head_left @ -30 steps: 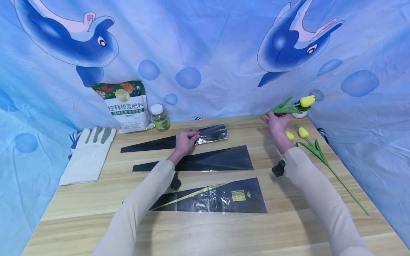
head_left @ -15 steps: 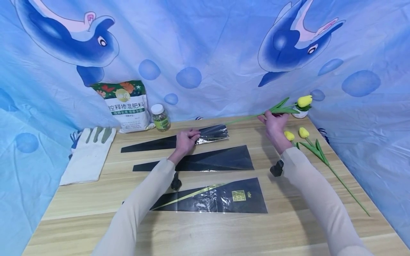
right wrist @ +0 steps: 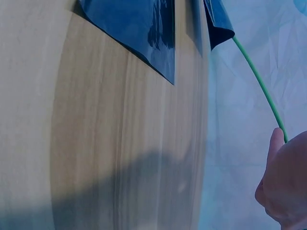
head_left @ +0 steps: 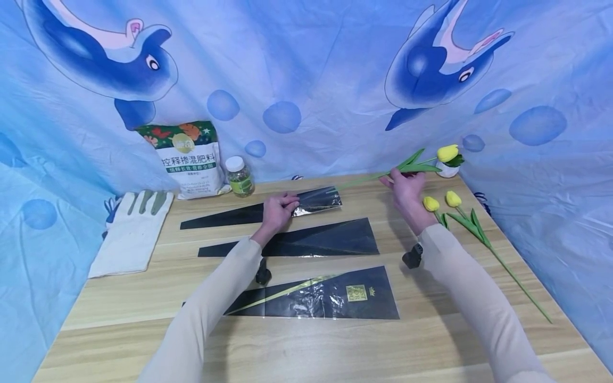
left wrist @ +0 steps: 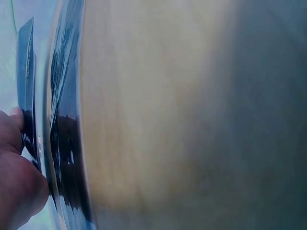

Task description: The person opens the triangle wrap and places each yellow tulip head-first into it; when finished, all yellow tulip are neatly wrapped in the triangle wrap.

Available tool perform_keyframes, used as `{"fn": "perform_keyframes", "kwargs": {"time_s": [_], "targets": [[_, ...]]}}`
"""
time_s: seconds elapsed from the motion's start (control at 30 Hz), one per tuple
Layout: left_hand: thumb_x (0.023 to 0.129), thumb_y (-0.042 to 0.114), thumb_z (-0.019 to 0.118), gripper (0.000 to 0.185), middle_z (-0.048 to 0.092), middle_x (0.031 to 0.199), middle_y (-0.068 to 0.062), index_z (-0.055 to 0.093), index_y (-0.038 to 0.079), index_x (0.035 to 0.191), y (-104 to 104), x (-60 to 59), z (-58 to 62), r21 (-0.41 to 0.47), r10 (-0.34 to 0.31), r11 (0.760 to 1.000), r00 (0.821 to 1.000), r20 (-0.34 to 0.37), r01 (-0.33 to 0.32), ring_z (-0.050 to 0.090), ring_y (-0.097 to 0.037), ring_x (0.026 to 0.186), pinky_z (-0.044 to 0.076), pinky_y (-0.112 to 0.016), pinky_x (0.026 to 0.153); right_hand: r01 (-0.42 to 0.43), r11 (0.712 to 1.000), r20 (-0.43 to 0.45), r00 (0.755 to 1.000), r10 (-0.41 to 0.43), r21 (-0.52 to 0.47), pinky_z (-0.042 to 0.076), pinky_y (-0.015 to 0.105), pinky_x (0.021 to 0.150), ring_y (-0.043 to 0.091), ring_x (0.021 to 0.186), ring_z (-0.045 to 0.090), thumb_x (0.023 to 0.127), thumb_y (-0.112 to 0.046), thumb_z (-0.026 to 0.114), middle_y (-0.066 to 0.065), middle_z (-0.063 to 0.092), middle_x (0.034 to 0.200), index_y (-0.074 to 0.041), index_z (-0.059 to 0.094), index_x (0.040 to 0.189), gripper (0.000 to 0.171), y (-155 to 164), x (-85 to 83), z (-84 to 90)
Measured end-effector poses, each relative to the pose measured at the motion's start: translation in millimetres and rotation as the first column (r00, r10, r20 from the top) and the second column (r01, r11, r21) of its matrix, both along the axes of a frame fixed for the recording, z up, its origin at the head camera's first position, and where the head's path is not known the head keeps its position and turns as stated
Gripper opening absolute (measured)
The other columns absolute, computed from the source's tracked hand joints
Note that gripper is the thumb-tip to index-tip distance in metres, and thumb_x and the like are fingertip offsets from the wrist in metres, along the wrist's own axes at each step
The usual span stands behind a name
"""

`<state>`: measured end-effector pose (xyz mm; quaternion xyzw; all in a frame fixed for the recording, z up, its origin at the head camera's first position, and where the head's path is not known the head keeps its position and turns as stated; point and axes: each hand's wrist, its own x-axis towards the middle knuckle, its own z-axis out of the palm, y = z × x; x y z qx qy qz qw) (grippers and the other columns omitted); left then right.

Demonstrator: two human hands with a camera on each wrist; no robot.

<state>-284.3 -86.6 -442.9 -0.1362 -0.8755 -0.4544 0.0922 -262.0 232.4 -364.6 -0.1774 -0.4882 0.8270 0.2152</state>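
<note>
My left hand (head_left: 279, 208) grips the farthest black flower sleeve (head_left: 320, 199) around its middle. The left wrist view shows the thumb against that sleeve's dark film (left wrist: 26, 72), its wide end raised. With my right hand (head_left: 408, 192) I pinch a yellow artificial tulip (head_left: 448, 153) by its green stem, just below the leaves. In the right wrist view the stem (right wrist: 259, 79) runs to the sleeve's wide mouth, its tip hidden inside. Two more black sleeves lie nearer on the table, a plain middle one (head_left: 342, 238) and a front one (head_left: 316, 298) with gold print.
Two other yellow tulips lie at the right, one bloom (head_left: 452, 199) beside another bloom (head_left: 431, 204) partly behind my right arm. A small white pot (head_left: 448, 170) stands at the back right. Along the back left are a fertilizer bag (head_left: 191, 165), a lidded jar (head_left: 241, 178) and gloves (head_left: 131, 234).
My right hand has moved a little left with the tulip, so its bloom is closer to the sleeve and the stem reaches into the mouth. My left hand stays in place on the sleeve.
</note>
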Motion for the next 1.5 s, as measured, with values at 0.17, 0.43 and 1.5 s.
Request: {"fn": "perform_keyframes", "kwargs": {"time_s": [0.17,0.43,1.5], "targets": [[0.093,0.011,0.073,0.014,0.073,0.111,-0.012,0.078,0.004,0.104,0.0,0.4,0.1,0.003,0.004,1.000,1.000,0.010,-0.004,0.055,-0.034,0.127,0.042,-0.043,0.108,-0.027,1.000,-0.006,1.000,0.027,-0.010,0.058,0.039,0.083,0.025,0.089,0.057,0.089,0.018,0.052,0.014,0.042,0.104,-0.001,0.039,0.123,0.040,-5.2,1.4,-3.0],[0.094,0.012,0.072,0.016,0.071,0.115,-0.011,0.077,0.004,0.107,0.7,2.1,1.9,-0.001,0.005,1.000,0.999,0.041,-0.005,0.052,-0.033,0.130,0.039,-0.042,0.110,-0.051,0.997,0.004,0.999,0.052,-0.058,0.056,0.042,0.087,0.023,0.085,0.061,0.089,0.019,0.052,0.016,0.045,0.106,0.002,0.038,0.127,0.044,-19.0,3.3,-6.9],[0.091,0.021,0.077,0.025,0.071,0.117,-0.009,0.077,0.009,0.113,7.7,3.8,3.7,-0.085,-0.012,0.996,0.999,0.046,0.016,0.057,-0.032,0.125,0.043,-0.045,0.107,-0.124,0.989,0.033,0.991,0.127,-0.083,0.055,0.042,0.090,0.030,0.096,0.062,0.091,0.017,0.057,0.020,0.048,0.111,0.003,0.040,0.121,0.037,-71.1,2.5,-29.8]]}}
